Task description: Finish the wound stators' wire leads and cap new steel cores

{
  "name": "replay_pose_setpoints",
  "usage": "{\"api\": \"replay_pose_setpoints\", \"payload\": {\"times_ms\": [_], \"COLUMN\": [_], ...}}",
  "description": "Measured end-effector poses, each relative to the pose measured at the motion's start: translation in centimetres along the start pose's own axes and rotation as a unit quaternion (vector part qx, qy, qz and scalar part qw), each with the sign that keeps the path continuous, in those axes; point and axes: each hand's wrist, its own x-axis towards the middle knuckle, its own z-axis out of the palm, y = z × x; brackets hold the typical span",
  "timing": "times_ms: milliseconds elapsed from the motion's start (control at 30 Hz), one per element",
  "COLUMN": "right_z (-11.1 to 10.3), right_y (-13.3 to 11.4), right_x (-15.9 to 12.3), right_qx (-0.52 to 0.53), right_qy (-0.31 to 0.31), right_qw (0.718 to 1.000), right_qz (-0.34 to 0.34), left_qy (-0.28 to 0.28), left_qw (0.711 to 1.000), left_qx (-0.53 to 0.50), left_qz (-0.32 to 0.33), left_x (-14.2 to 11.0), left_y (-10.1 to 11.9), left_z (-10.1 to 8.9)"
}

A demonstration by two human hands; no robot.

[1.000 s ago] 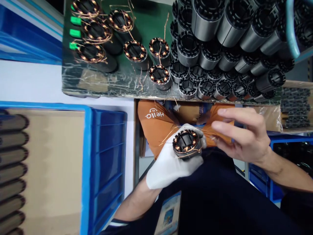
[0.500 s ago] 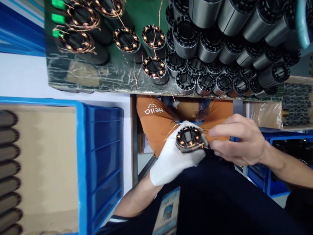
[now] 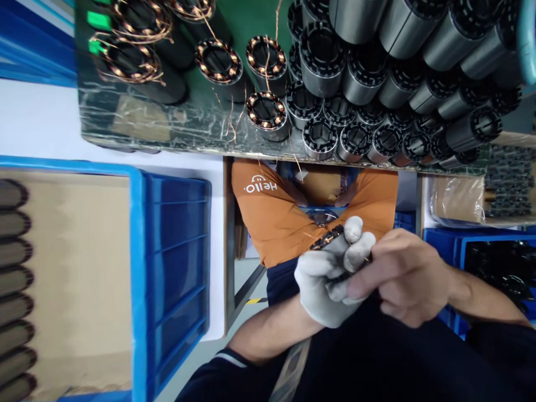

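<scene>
Closest to the wearer, a single slotted core (image 3: 336, 244) is held tilted in front of the orange cloth (image 3: 272, 234) over the lap, copper showing at its upper end. The gloved left hand (image 3: 320, 287) has its fingers clamped around the body. The bare right hand (image 3: 408, 273) has its fingers bunched together, the index finger lying against the glove at the core's lower end; blur and overlap leave it uncertain whether they pinch a lead. Progress, as judged: the held core carries copper, but its handling appears unfinished. On the green bench top (image 3: 247, 19) beyond, the wound cores (image 3: 266, 110) seem further along, some with leads looped round the rim; the plain cores (image 3: 319, 139) show no copper and appear outstanding. Count, near to far: one core in hand; eight cylinders (image 3: 15, 250) visible in the left blue crate (image 3: 178, 245); dark parts (image 3: 498, 268) in the right blue crate (image 3: 441, 248), not countable; on the bench, six wound cores in view, two clear green tags (image 3: 99, 20), and well over a dozen plain cores, too tightly packed for an exact figure.
</scene>
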Motion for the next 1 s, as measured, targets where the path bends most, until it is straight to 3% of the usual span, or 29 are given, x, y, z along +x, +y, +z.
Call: {"api": "replay_pose_setpoints", "payload": {"times_ms": [100,200,300,400,433,467,533,600,700,767,867,933,1000], "right_z": [-1.3,-3.5,-6.4,-7.5,-7.1,-6.3,-4.2,-2.2,-1.2,-1.7,-2.5,-2.2,-1.4], "right_y": [0.2,0.7,1.3,0.7,0.2,-0.4,-1.8,-2.9,-3.6,-3.5,-2.8,-2.2,-1.7], "right_x": [0.7,2.0,2.6,1.9,1.5,1.0,0.5,0.6,1.2,1.3,1.5,1.8,2.4], "right_qx": [0.175,0.29,0.259,0.13,0.061,-0.012,-0.133,-0.187,-0.242,-0.268,-0.159,0.009,0.152], "right_qy": [0.101,0.16,0.195,0.357,0.368,0.34,0.206,0.102,0.098,0.127,0.156,0.124,0.075], "right_qw": [0.979,0.943,0.943,0.923,0.926,0.938,0.965,0.973,0.965,0.954,0.97,0.983,0.979], "right_qz": [-0.027,0.029,0.076,0.059,0.061,0.067,0.089,0.088,0.015,-0.034,-0.095,-0.134,-0.112], "left_qy": [-0.022,-0.028,-0.031,0.006,0.018,0.021,0.026,0.046,0.069,0.055,0.015,-0.001,-0.001], "left_qw": [0.999,0.989,0.98,0.959,0.947,0.932,0.899,0.858,0.813,0.821,0.858,0.87,0.877], "left_qx": [0.049,0.143,0.198,0.271,0.302,0.333,0.401,0.476,0.543,0.532,0.491,0.479,0.469], "left_qz": [-0.011,-0.004,0.003,0.079,0.111,0.141,0.175,0.186,0.199,0.197,0.151,0.115,0.108], "left_x": [0.7,0.9,0.8,0.8,0.7,0.7,0.7,0.6,0.4,0.3,0.4,0.6,0.9], "left_y": [1.2,2.5,3.1,3.7,4.0,4.4,5.0,5.6,5.9,6.0,5.8,5.5,4.9], "left_z": [0.0,-0.3,-1.3,-2.8,-3.2,-3.5,-3.6,-3.1,-2.3,-2.2,-2.7,-3.2,-3.5]}}
